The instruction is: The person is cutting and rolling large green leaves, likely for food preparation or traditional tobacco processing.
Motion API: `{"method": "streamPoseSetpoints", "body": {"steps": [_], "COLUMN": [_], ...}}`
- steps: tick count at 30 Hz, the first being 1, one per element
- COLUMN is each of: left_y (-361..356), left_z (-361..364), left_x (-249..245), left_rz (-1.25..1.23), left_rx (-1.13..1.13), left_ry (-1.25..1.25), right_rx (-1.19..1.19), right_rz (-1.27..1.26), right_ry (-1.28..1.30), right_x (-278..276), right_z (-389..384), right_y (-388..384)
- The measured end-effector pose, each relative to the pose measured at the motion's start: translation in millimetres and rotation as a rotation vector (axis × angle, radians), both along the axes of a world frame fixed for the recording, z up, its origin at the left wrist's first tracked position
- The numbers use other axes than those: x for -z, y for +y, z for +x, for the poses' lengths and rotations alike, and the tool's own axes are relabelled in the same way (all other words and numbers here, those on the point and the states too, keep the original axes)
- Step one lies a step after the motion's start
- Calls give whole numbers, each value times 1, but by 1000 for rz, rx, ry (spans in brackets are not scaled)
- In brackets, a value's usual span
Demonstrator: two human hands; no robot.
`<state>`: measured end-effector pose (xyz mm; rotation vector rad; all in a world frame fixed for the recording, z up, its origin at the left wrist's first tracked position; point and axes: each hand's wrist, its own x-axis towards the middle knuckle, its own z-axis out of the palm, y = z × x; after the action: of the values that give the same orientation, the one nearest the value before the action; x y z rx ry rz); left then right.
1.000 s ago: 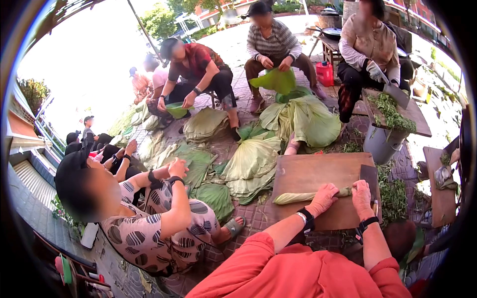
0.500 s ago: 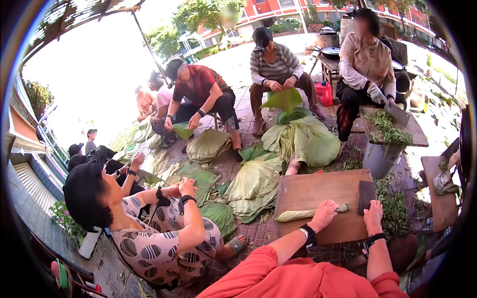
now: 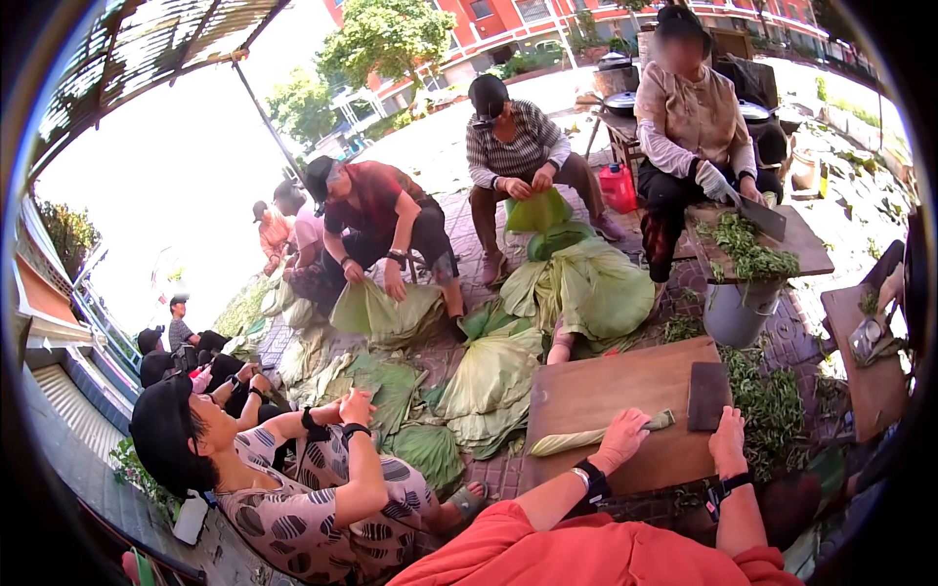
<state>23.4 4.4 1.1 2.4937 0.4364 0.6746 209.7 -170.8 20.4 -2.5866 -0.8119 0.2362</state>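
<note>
Two grips: the left hand (image 3: 618, 444) curves loosely over the leaf roll (image 3: 572, 442); the right hand (image 3: 727, 444) has moved off its end to beside the cleaver (image 3: 707, 396), freeing that end. Whether either grip is closed, I cannot tell.

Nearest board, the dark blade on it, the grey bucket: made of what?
The board looks like wood, smooth and matt, from its brown, streaked face. The blade is probably metal: dull, dark, flat. The bucket could be plastic or metal; its smooth grey wall leaves that open.
</note>
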Motion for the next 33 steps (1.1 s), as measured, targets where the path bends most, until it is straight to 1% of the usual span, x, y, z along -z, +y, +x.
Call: {"method": "streamPoseSetpoints", "body": {"steps": [6,9,11,12,13,16,17,20,21,24,26,27,30,32,33], "left_y": [-4,-7,-8,-8,-8,-9,-9,-9,-10,-11,-11,-11,-12,-10,-11], "left_z": [3,3,3,4,4,5,5,6,6,6,6,6,7,7,7], "left_x": [-5,-10,-12,-13,-12,-10,-11,-17,-16,-15,-14,-12,-12,-13,-9], "left_rz": [-55,-45,-35,-30,-27,-19,-10,15,12,-3,-18,-29,-37,-21,-10], "left_rx": [-49,-70,-80,-85,-90,-102,-101,-107,-113,-127,-130,-132,-132,-135,-138], "left_ry": [38,58,66,67,69,60,75,95,93,76,63,58,73,72,63], "right_rx": [88,81,80,78,150,314,240,58,120,30,-22,-43,-68,-73,-81], "right_rz": [67,192,481,625,784,1055,1032,1081,1068,1079,1139,1166,1013,990,984], "right_ry": [156,151,622,857,942,1309,1478,1492,1559,1407,1432,1442,1577,1550,1517], "right_x": [-6,7,18,14,12,-2,27,4,-13,-72,-99,-103,-94,-93,-101], "right_z": [4,9,19,20,17,10,22,9,6,-12,-27,-30,-31,-33,-34], "right_y": [2,1,-1,-2,-1,-3,-5,-6,-4,4,7,6,0,3,2]}}
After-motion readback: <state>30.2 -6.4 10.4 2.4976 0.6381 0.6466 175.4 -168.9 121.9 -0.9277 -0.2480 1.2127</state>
